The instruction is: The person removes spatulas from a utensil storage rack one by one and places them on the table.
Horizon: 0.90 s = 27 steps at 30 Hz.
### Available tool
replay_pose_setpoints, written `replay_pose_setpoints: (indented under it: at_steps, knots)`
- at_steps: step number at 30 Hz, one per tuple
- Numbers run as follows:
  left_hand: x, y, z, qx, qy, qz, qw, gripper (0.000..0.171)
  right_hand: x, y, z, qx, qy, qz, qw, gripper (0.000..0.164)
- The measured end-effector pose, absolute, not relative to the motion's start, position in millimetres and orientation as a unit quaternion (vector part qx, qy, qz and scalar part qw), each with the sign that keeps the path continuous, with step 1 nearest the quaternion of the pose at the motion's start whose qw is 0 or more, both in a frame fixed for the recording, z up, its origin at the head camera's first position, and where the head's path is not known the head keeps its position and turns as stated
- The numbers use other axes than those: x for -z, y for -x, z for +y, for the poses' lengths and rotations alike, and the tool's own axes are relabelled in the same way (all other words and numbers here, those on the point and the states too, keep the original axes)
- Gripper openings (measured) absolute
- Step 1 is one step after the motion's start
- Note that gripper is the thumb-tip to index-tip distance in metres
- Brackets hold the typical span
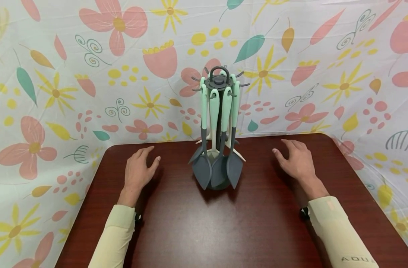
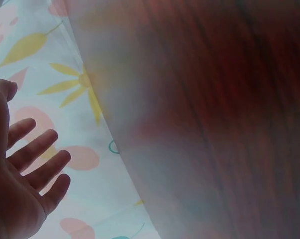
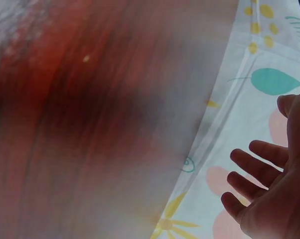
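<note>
A dark grey utensil rack with a loop on top stands upright at the middle of the table's far part. Several kitchen utensils with mint green handles hang from its hooks. In front are dark grey heads pointing down; cream-coloured ones show partly behind them. My left hand is over the table to the left of the rack, fingers relaxed and apart from it. On the other side my right hand is held likewise, holding nothing. Both wrist views show loosely spread fingers and no utensils.
The dark red-brown wooden table has rounded far corners. A white cloth printed with flowers and leaves hangs right behind it and along both sides. A dark wrist strap shows below the right sleeve cuff.
</note>
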<state>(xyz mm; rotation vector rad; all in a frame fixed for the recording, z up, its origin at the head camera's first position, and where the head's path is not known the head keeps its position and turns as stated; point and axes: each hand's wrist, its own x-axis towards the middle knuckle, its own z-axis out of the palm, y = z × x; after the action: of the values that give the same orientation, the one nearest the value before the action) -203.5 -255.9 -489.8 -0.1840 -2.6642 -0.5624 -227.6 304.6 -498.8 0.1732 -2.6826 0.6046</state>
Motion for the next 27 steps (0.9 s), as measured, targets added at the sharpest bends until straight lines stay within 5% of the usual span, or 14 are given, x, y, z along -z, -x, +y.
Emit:
replay_pose_setpoints:
  at_steps: [27]
  knots:
    - [471.3, 199.3, -235.1, 0.253, 0.108, -0.932, 0.237, 0.050, 465.5, 217.9, 280.3, -0.252, -0.105, -0.934, 0.229, 0.060]
